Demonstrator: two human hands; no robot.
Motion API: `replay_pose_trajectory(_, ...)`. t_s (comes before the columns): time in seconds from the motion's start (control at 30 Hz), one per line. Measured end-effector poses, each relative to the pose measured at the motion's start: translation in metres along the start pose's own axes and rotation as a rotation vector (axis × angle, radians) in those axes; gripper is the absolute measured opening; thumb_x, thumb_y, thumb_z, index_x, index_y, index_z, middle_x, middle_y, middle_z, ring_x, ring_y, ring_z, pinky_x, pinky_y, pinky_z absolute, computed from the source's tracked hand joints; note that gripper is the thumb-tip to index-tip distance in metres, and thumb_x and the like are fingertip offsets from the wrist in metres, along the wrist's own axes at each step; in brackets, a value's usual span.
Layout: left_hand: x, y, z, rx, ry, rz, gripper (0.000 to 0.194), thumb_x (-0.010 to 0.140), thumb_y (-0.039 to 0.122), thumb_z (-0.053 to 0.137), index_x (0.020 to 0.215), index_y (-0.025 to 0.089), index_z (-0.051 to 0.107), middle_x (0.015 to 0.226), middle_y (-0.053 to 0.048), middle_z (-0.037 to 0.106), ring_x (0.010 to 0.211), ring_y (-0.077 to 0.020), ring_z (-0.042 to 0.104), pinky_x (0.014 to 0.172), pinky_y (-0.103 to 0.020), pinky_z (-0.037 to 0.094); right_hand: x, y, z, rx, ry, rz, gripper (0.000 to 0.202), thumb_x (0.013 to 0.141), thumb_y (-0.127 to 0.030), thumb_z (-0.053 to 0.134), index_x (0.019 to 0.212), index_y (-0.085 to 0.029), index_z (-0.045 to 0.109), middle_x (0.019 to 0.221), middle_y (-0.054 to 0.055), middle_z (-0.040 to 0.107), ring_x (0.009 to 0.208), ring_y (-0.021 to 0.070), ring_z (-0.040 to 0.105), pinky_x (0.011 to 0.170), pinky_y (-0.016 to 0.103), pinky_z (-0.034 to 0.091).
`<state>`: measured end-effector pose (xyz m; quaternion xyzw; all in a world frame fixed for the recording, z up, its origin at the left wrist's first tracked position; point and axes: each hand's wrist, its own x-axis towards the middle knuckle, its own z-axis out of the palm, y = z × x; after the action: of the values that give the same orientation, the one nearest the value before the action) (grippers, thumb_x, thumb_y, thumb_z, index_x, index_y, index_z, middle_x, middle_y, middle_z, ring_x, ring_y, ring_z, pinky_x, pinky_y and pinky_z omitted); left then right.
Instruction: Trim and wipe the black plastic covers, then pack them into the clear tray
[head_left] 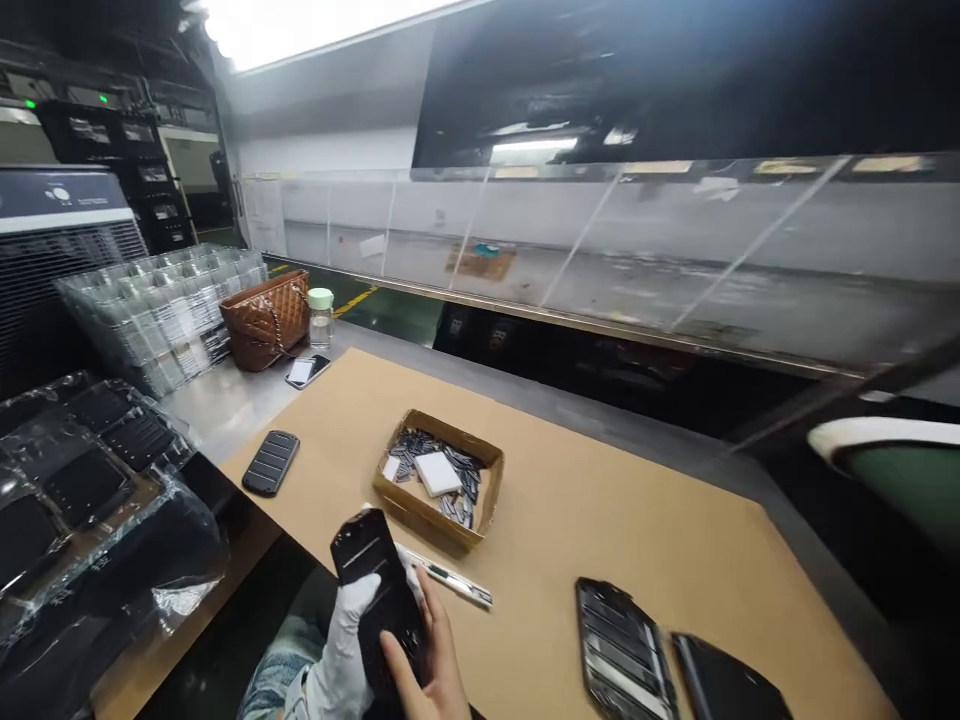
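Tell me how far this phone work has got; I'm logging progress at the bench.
Possibly done: a black ribbed phone lies apart at the table's left edge. In hand: the gloved left hand and bare right hand grip a black phone. Possibly left: two black units lie at right; small parts fill the cardboard box.

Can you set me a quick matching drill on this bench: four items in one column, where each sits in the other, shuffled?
Items:
1. black phone case
2. brown quilted handbag
3. cardboard box of small parts
4. clear bottle with green cap

Places:
A. middle of the cardboard-covered table
B. beside the stacked clear trays
C. held in both hands, left hand gloved, right hand bare
D. just right of the handbag

Pairs: 1-C, 2-B, 3-A, 4-D
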<state>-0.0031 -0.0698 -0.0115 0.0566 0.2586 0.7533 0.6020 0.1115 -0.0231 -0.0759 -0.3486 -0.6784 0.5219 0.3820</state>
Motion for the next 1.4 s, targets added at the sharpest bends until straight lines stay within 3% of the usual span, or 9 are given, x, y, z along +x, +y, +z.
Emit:
replay_pose_trajectory(0.23,0.002,-0.009,0.022,-0.144,0.202,0.072,0.029,0.081,0.027,0.054,0.103,0.020,0.072,0.102,-0.005,0.073,0.099,-0.0218,0.067,0.100,-0.034,0.047,-0.003,-0.019,0.026,-0.079,0.226,-0.179,0.038,0.096,-0.028,0.036,0.133,-0.023,0.045,0.133,0.011,0.056,0.125,0.0202,0.051,0.103,0.038,0.046)
replay_pose_trajectory(0.37,0.013,0.008,0.026,-0.159,0.317,0.028,0.032,0.081,0.029,0.047,0.096,0.016,0.072,0.091,-0.006,0.073,0.085,-0.0214,0.069,0.081,-0.033,0.056,-0.001,-0.036,0.025,-0.128,0.246,-0.133,0.021,0.092,-0.036,0.050,0.092,-0.021,0.066,0.133,0.013,0.056,0.126,0.0249,0.051,0.100,0.041,0.048)
replay_pose_trajectory(0.6,0.035,0.045,0.012,-0.299,0.410,-0.068,0.031,0.085,0.024,0.042,0.091,0.009,0.070,0.085,-0.013,0.072,0.081,-0.0225,0.069,0.081,-0.040,0.057,0.024,-0.061,-0.012,-0.393,0.355,-0.801,0.022,0.092,-0.033,0.052,0.110,-0.038,0.063,0.109,-0.001,0.070,0.123,0.0210,0.053,0.111,0.047,0.031)
replay_pose_trajectory(0.7,0.030,0.045,0.005,-0.297,0.281,-0.062,0.035,0.084,0.027,0.047,0.109,0.010,0.067,0.103,-0.016,0.071,0.097,-0.0266,0.067,0.092,-0.047,0.052,0.083,-0.062,-0.036,-0.520,0.557,-0.529,0.031,0.094,-0.026,0.041,0.120,-0.029,0.058,0.123,0.008,0.062,0.128,0.0264,0.046,0.109,0.058,0.028)
replay_pose_trajectory(0.83,0.021,0.041,-0.011,-0.245,0.091,-0.052,0.041,0.086,0.030,0.050,0.121,0.013,0.062,0.120,-0.017,0.066,0.110,-0.0298,0.063,0.098,-0.050,0.047,0.120,-0.042,-0.047,-0.627,0.297,-0.186,0.029,0.091,-0.024,0.046,0.115,-0.019,0.062,0.117,0.014,0.063,0.116,0.0264,0.055,0.100,0.050,0.042)
replay_pose_trajectory(0.97,0.020,0.043,-0.030,-0.218,-0.015,-0.061,0.048,0.090,0.043,0.047,0.129,0.015,0.056,0.129,-0.018,0.058,0.119,-0.0333,0.055,0.102,-0.054,0.041,0.085,-0.006,-0.037,-0.675,0.100,-0.137,0.017,0.075,-0.026,0.070,0.092,-0.021,0.069,0.090,0.007,0.068,0.088,0.0231,0.064,0.079,0.037,0.054)
replay_pose_trajectory(1.1,0.023,0.042,-0.037,-0.200,-0.090,-0.128,0.060,0.089,0.056,0.044,0.136,0.019,0.048,0.134,-0.018,0.053,0.125,-0.0334,0.049,0.107,-0.057,0.031,0.053,0.009,-0.036,-0.681,0.139,-0.056,0.012,0.086,-0.026,0.058,0.085,-0.020,0.068,0.094,0.010,0.067,0.093,0.0249,0.063,0.082,0.040,0.052)
replay_pose_trajectory(1.27,0.022,0.030,-0.015,-0.131,-0.079,-0.157,0.058,0.087,0.059,0.045,0.131,0.021,0.055,0.129,-0.016,0.059,0.119,-0.0332,0.056,0.107,-0.058,0.032,0.039,-0.029,-0.040,-0.511,0.164,-0.026,0.038,0.098,-0.028,0.031,0.130,-0.019,0.050,0.086,0.005,0.068,0.073,0.0163,0.066,0.068,0.029,0.056)
replay_pose_trajectory(1.4,0.016,0.019,0.011,-0.134,0.005,-0.196,0.049,0.086,0.057,0.050,0.117,0.023,0.066,0.117,-0.010,0.068,0.109,-0.0280,0.063,0.105,-0.049,0.040,0.029,-0.077,-0.028,-0.280,0.107,-0.102,0.040,0.098,-0.031,0.035,0.136,-0.026,0.047,0.103,0.005,0.069,0.096,0.0173,0.067,0.084,0.032,0.057)
